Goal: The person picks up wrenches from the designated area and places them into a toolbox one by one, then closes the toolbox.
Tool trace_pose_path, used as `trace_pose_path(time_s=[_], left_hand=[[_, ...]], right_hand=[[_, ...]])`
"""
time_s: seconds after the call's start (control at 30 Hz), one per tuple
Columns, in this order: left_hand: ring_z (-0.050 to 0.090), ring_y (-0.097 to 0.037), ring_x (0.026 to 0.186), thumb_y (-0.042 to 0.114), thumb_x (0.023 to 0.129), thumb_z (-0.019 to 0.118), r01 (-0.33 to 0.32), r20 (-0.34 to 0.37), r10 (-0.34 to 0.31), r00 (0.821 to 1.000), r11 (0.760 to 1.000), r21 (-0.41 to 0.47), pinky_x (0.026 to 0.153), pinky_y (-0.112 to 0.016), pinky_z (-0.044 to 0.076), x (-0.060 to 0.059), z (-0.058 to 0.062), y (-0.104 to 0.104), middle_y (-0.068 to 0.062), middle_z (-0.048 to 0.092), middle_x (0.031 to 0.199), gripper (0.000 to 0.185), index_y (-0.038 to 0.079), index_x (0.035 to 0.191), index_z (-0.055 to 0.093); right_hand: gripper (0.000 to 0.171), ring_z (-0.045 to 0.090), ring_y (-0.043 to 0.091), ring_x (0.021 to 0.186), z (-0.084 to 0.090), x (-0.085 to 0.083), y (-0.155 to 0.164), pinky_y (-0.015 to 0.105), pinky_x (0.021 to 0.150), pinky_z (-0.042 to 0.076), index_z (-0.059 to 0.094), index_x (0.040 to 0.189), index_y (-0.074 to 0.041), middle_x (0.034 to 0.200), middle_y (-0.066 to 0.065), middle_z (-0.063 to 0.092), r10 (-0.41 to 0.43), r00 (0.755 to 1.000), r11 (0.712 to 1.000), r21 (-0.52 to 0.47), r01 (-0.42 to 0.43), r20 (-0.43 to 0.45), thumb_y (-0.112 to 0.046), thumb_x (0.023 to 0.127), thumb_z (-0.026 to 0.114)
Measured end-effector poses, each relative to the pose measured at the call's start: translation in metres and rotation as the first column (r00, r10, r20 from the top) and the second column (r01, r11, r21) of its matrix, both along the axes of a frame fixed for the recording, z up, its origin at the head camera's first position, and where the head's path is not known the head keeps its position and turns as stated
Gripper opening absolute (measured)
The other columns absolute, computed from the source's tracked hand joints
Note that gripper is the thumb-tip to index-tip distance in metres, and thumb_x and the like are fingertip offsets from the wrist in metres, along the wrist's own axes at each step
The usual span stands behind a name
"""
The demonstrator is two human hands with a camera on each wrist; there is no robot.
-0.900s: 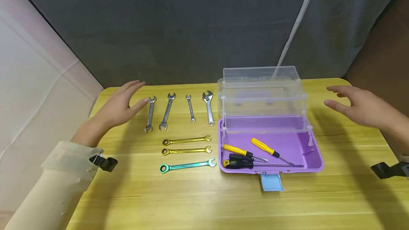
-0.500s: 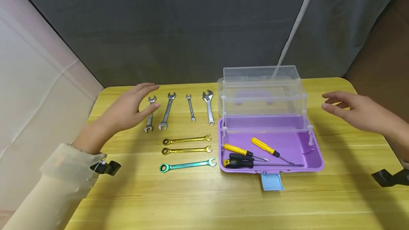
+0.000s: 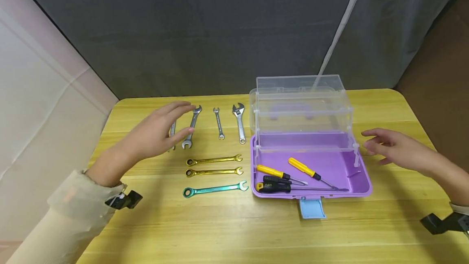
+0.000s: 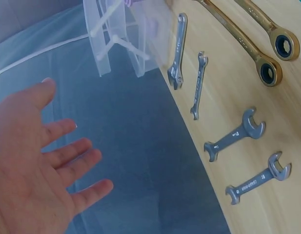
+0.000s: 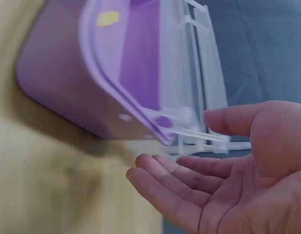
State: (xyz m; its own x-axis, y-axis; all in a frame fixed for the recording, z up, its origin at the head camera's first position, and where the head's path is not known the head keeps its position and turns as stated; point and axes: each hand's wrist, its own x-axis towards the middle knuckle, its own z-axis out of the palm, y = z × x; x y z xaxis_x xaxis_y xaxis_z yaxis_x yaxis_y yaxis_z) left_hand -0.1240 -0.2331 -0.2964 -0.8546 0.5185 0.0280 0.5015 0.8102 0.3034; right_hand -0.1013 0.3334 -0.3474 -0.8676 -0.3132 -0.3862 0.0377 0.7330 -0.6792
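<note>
My left hand hovers open above the leftmost silver wrench, hiding most of it; a second silver wrench lies just past its fingertips. In the left wrist view that hand is spread, empty, with the silver wrenches on the table below. My right hand is open and empty beside the right wall of the purple toolbox. The wrist view shows its palm close to the box's corner. Clear tiered trays stand raised over the box.
On the yellow wooden table lie a small spanner, an adjustable wrench, two gold ratchet wrenches and a teal one. Screwdrivers lie inside the box. A blue latch sticks out front. Dark curtain behind.
My left hand has moved right and toward me, over the leftmost wrench. My right hand has dropped down and left, close to the toolbox's right side.
</note>
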Motion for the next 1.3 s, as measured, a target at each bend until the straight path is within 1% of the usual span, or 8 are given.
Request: trace_pose_path(time_s=[0.1,0.27,0.57,0.87,0.93,1.03,1.13,1.3], left_hand=[[0.041,-0.041,0.141,0.030,0.102,0.065,-0.019,0.007,0.019,1.000,1.000,0.003,0.113,-0.059,0.033,0.000,-0.001,-0.001,-0.020,0.043,0.153,0.058,0.005,0.150,0.046],[0.038,-0.043,0.142,0.029,0.102,0.065,-0.096,0.059,0.096,0.994,0.995,-0.009,0.112,-0.060,0.034,-0.003,-0.006,-0.004,-0.022,0.038,0.156,0.062,0.002,0.153,0.041],[0.036,-0.052,0.138,0.024,0.102,0.063,-0.269,0.109,0.269,0.957,0.963,-0.010,0.109,-0.065,0.035,-0.013,-0.032,-0.013,-0.034,0.032,0.153,0.065,-0.008,0.152,0.035],[0.040,-0.055,0.132,0.025,0.102,0.059,-0.437,0.228,0.430,0.874,0.899,-0.018,0.104,-0.064,0.040,-0.025,-0.063,-0.020,-0.041,0.032,0.150,0.069,-0.012,0.152,0.030],[0.049,-0.052,0.122,0.025,0.103,0.059,-0.469,0.265,0.454,0.851,0.883,-0.008,0.097,-0.061,0.046,-0.029,-0.070,-0.023,-0.043,0.033,0.147,0.070,-0.013,0.153,0.029],[0.067,-0.038,0.093,0.023,0.103,0.059,-0.513,0.323,0.477,0.817,0.858,0.031,0.082,-0.049,0.053,-0.034,-0.081,-0.030,-0.044,0.039,0.139,0.071,-0.016,0.152,0.026],[0.067,-0.023,0.063,0.021,0.102,0.059,-0.556,0.357,0.503,0.787,0.829,0.059,0.072,-0.039,0.053,-0.038,-0.091,-0.036,-0.043,0.045,0.127,0.069,-0.020,0.148,0.028],[0.067,-0.020,0.053,0.018,0.100,0.060,-0.614,0.385,0.542,0.747,0.785,0.087,0.060,-0.032,0.053,-0.041,-0.099,-0.040,-0.035,0.065,0.096,0.048,-0.020,0.126,0.046]], right_hand=[[0.057,0.066,0.035,0.107,-0.011,0.005,-0.002,0.044,0.079,0.060,0.028,0.148,0.018,0.120,0.025,0.061,-0.008,0.997,0.997,-0.075,0.014,0.078,-0.016,0.108,0.051],[0.053,0.069,0.021,0.094,-0.023,0.011,-0.005,0.040,0.076,0.061,0.028,0.146,0.019,0.111,0.020,0.061,-0.018,0.988,0.979,-0.198,0.049,0.153,-0.008,0.106,0.051],[0.049,0.065,0.013,0.084,-0.029,0.016,-0.009,0.036,0.071,0.060,0.030,0.144,0.019,0.100,0.012,0.059,-0.049,0.992,0.981,-0.181,0.070,0.119,0.000,0.104,0.051],[0.039,0.066,0.015,0.084,-0.030,0.014,-0.011,0.036,0.070,0.060,0.032,0.138,0.017,0.100,0.012,0.061,-0.081,0.986,0.976,-0.191,0.108,0.144,0.002,0.105,0.048],[0.037,0.066,0.015,0.083,-0.030,0.014,-0.010,0.036,0.070,0.060,0.033,0.136,0.017,0.100,0.012,0.061,-0.088,0.986,0.974,-0.195,0.115,0.143,0.002,0.105,0.049],[0.036,0.066,0.015,0.083,-0.032,0.014,-0.010,0.036,0.070,0.060,0.035,0.133,0.016,0.100,0.012,0.061,-0.093,0.985,0.971,-0.204,0.122,0.148,0.001,0.105,0.050],[0.034,0.066,0.015,0.083,-0.033,0.014,-0.010,0.036,0.070,0.060,0.035,0.132,0.015,0.101,0.012,0.062,-0.091,0.984,0.969,-0.212,0.123,0.151,0.001,0.105,0.050],[0.034,0.066,0.014,0.083,-0.033,0.015,-0.009,0.036,0.070,0.060,0.035,0.132,0.015,0.101,0.012,0.062,-0.091,0.984,0.970,-0.210,0.122,0.151,0.002,0.105,0.049]])
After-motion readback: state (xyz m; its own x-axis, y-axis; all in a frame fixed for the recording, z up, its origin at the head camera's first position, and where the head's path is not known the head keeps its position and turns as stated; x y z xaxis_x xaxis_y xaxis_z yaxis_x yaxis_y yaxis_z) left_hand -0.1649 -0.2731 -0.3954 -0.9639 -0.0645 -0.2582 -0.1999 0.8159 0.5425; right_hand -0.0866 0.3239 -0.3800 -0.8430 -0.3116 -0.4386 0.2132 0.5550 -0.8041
